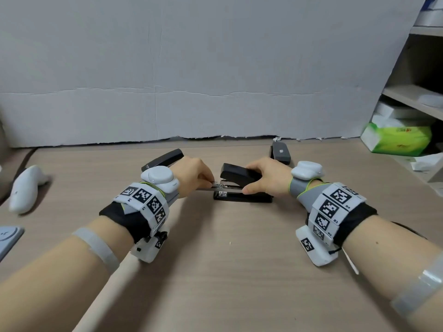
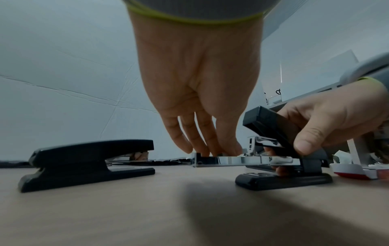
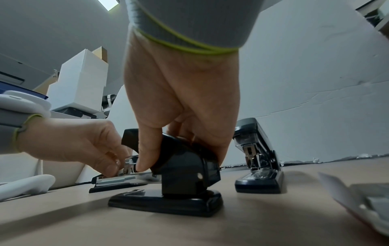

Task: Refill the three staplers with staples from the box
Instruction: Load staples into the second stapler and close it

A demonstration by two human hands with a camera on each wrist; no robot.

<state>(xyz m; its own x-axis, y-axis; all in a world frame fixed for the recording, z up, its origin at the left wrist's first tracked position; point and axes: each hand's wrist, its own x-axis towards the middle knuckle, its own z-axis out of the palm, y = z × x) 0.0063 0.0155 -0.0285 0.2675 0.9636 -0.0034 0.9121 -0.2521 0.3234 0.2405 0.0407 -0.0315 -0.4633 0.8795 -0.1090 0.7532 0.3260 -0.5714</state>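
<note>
A black stapler [image 1: 242, 198] stands mid-table with its top cover [image 1: 237, 174] lifted and its metal magazine [image 1: 227, 189] pulled out to the left. My right hand [image 1: 249, 179] grips the cover, thumb in front and fingers behind. My left hand [image 1: 212, 182] pinches a staple strip [image 3: 113, 179] down into the magazine [image 2: 231, 160]. A second black stapler [image 1: 163, 159] lies behind my left wrist, closed. A third stapler [image 1: 280, 152] sits at the back right. A white box [image 3: 357, 198] lies at the right; I cannot tell what is inside.
A grey cardboard wall [image 1: 191, 92] closes the back of the table. A white controller [image 1: 26, 188] lies far left, a grey device [image 1: 7, 238] at the left edge. Shelves with a green tissue pack [image 1: 398, 140] stand on the right.
</note>
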